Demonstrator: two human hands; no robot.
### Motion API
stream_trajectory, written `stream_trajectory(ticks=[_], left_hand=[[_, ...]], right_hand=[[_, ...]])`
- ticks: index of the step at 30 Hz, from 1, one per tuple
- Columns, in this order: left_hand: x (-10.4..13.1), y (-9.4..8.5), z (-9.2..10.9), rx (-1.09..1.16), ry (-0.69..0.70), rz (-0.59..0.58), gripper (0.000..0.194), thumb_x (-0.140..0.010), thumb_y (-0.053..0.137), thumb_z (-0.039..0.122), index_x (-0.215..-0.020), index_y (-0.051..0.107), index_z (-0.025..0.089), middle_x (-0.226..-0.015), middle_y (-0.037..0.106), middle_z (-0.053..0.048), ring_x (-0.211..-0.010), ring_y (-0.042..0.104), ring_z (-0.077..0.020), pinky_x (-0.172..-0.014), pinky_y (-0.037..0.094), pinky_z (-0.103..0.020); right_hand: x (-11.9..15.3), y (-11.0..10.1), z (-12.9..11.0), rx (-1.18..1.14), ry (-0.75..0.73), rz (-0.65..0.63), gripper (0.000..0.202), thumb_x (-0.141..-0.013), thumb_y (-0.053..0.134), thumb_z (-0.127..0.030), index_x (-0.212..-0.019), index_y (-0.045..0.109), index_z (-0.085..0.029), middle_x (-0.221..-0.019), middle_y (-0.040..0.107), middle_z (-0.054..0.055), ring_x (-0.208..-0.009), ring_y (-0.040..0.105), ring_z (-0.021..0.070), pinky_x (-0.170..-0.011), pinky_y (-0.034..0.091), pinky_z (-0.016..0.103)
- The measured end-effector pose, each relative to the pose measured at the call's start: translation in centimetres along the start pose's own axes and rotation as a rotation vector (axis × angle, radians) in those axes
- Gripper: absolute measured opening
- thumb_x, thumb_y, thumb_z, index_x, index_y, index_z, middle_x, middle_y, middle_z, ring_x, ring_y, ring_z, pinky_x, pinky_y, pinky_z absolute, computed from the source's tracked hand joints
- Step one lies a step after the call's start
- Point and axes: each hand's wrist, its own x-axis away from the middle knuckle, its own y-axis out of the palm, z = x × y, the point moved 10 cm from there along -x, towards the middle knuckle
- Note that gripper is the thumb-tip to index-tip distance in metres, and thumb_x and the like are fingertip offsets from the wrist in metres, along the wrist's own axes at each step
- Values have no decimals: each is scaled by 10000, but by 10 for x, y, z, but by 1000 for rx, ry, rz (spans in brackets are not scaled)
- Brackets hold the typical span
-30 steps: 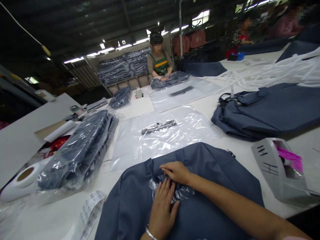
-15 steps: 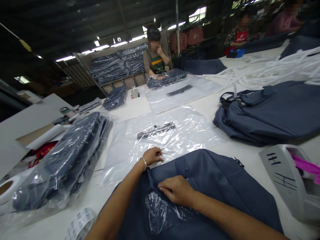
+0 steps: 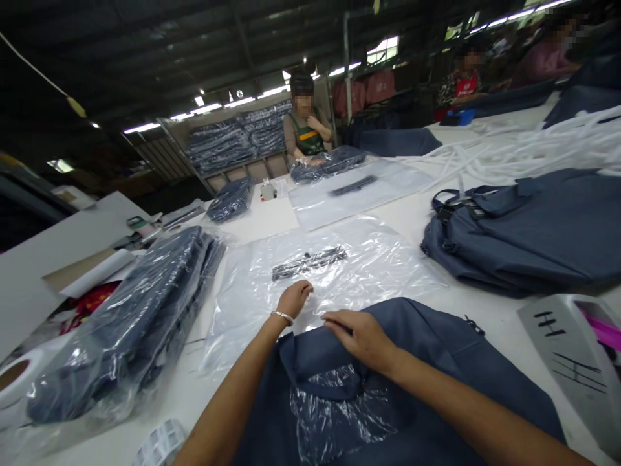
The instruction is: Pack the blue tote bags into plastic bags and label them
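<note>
A dark blue bag [image 3: 436, 362] lies in front of me, its handle [image 3: 334, 388] folded down over a clear plastic packet [image 3: 320, 427]. My left hand [image 3: 294, 301], with a bracelet at the wrist, is just beyond the bag's far edge, over the clear plastic sheets [image 3: 378, 259]; its fingers are bent together, and anything between them is too small to make out. My right hand [image 3: 359, 333] hovers at the bag's top edge, thumb and fingers apart. A black printed strip [image 3: 309, 262] shows on the sheets beyond my left hand.
Plastic-wrapped blue bags [image 3: 130, 323] lie at the left, beside a white roll [image 3: 29, 369]. Another blue bag [image 3: 528, 226] and a grey tape dispenser [image 3: 563, 343] are at the right. A person [image 3: 308, 129] stands across the table, handling a wrapped bag. A label roll [image 3: 160, 443] sits near front left.
My right hand has moved up and away from the packet to the bag's top edge. The handle now lies over the packet. The view has shifted slightly.
</note>
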Motion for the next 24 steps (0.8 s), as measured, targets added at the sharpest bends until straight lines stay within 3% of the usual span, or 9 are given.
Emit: stream_trajectory(ticks=[2,5,7,11,13,15,19,21,24], left_hand=[[-3,-8,5,-8,23,73,256,-936,402,311,-859,615,194,-848,655,-44,-802,592,-180,-758,438,-292],[-9,-21,11,-23,54,154,271,-959,369,311,-887,600,190,-871,646,-53,-836,592,-183,-786,446,-296],[-11,-31,16,-41,74,183,289,-971,353,323,-902,598,187,-891,651,-59,-856,601,-183,-796,454,-296],[-5,-38,34,-108,141,167,275,-950,442,417,-1061,597,218,-1024,663,-49,-879,619,-180,-805,478,-300],[4,-35,45,-181,193,141,406,-858,604,451,-1209,546,255,-1167,635,-52,-991,611,-210,-873,479,-332],[14,-31,49,-273,216,134,531,-800,676,351,-1293,496,267,-1263,592,-66,-1114,565,-246,-951,457,-375],[40,-46,18,-411,106,198,472,-789,456,34,-1214,562,210,-1177,622,-98,-1086,558,-252,-924,476,-390],[59,-64,-8,-460,28,242,459,-778,407,10,-1144,604,202,-1120,640,-100,-1057,564,-255,-896,491,-383],[94,-94,-45,-507,-66,293,409,-816,406,66,-1130,626,209,-1107,646,-93,-1050,567,-252,-872,504,-366]], right_hand=[[-23,-11,14,175,-41,51,302,-932,563,-277,-1226,625,-246,-1160,693,76,-1071,633,229,-964,479,380],[-54,-5,42,457,-91,-20,658,-812,720,-315,-1409,461,-222,-1382,536,155,-1281,471,321,-1066,364,524],[-70,0,62,588,-76,-72,756,-788,742,-335,-1448,403,-192,-1391,516,179,-1272,471,327,-1045,378,508],[-86,2,86,676,-49,-111,311,-946,523,-266,-1243,606,-224,-1017,705,90,-959,633,212,-819,473,303],[-89,0,87,680,-66,-112,258,-975,460,-256,-1132,665,-240,-938,710,71,-920,634,195,-773,458,270],[-87,-3,88,674,-97,-126,263,-982,451,-274,-1121,673,-248,-947,708,65,-930,626,190,-769,449,260],[-69,-17,102,681,-212,-238,313,-935,531,-242,-1232,629,-232,-1011,697,75,-963,608,202,-828,449,292],[-57,-38,123,732,-194,-284,401,-882,556,-147,-1276,604,-199,-1061,685,101,-995,596,216,-868,446,317],[-40,-85,161,827,-18,-266,419,-850,511,-64,-1221,650,-200,-1084,685,107,-1020,593,216,-872,453,314]])
